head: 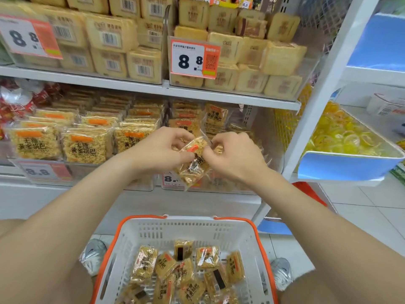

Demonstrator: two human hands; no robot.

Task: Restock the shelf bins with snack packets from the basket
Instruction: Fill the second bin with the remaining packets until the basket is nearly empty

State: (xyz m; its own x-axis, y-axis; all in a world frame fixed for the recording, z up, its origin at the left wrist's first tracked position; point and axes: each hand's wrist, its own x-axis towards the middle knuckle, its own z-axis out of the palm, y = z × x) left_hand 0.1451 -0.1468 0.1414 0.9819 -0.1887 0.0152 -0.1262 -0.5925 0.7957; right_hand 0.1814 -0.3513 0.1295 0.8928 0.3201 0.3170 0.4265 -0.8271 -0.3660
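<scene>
Both hands hold one snack packet (192,163) in front of the lower shelf bin (258,128) — clear wrap, golden crisped-rice square, orange tab, black lettering. The left hand (157,150) pinches its upper left edge, the right hand (234,154) curls on its right side. Their fingers cover the packet's top half — its print is unreadable. More packets (186,273) lie in the white, orange-rimmed basket (135,235) below, cut off by the frame.
</scene>
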